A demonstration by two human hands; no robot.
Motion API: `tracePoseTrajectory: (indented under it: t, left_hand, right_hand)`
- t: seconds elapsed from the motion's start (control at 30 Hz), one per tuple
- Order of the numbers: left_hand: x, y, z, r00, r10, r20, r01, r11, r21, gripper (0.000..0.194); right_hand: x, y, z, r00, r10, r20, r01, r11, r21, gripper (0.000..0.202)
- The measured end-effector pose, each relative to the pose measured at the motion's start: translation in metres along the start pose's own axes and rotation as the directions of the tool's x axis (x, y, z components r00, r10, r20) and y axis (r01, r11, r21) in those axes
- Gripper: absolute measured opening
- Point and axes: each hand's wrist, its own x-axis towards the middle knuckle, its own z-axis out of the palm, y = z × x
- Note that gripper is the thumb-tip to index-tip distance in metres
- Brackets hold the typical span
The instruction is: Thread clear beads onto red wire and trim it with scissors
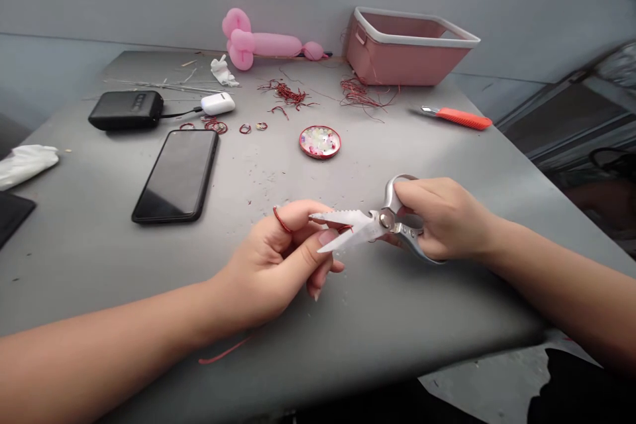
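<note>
My left hand [281, 258] pinches a thin red wire [281, 219] that loops over my index finger near the middle of the grey table [89, 258]. My right hand [444, 218] grips the handles of silver scissors [372, 225]. Their blades are parted and point left, with the wire's end between them right by my left fingertips. A loose piece of red wire [223, 352] lies on the table under my left wrist.
A black phone [176, 175], a black power bank [126, 110] and a white earbud case [217, 103] lie at the left. A round lid with beads [320, 142], red wire scraps [288, 94], a pink balloon [263, 44], a pink basket [405, 46] and an orange-handled tool [460, 118] lie farther back.
</note>
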Motion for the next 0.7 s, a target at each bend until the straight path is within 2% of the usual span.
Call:
tracePoseTrajectory:
  t: [0.1, 0.17, 0.33, 0.4, 0.57, 0.7]
  left_hand:
    - [0.0002, 0.0012, 0.0007, 1.0, 0.019, 0.002, -0.019, 0.999, 0.037, 0.009]
    - [0.0003, 0.0005, 0.0005, 0.999, 0.032, -0.006, -0.032, 0.999, 0.045, 0.009]
    - [-0.0004, -0.0014, -0.0002, 0.998, 0.045, -0.035, -0.044, 0.999, 0.029, 0.013]
    - [-0.0007, -0.0013, 0.0004, 0.997, 0.068, -0.035, -0.067, 0.997, 0.031, 0.012]
    - [-0.0004, 0.0007, 0.0017, 0.992, 0.103, -0.069, -0.094, 0.988, 0.119, 0.013]
    - [-0.001, 0.0022, 0.0011, 0.984, 0.141, -0.113, -0.111, 0.965, 0.236, 0.016]
  right_hand:
    - [0.0005, -0.0028, 0.001, 0.997, 0.032, 0.066, -0.039, 0.992, 0.119, 0.032]
    - [0.0008, -0.0034, 0.0014, 0.996, 0.045, 0.071, -0.054, 0.991, 0.12, 0.033]
    - [0.0007, -0.0018, 0.0013, 0.994, 0.009, -0.105, -0.017, 0.997, -0.073, 0.03]
    - [0.0002, -0.0021, 0.0007, 0.992, -0.002, -0.128, -0.013, 0.992, -0.122, 0.029]
    - [-0.0004, -0.0054, -0.0001, 0.997, 0.069, -0.032, -0.069, 0.997, -0.014, 0.037]
    - [-0.0002, -0.0042, -0.0006, 0.998, 0.07, -0.001, -0.07, 0.997, 0.018, 0.039]
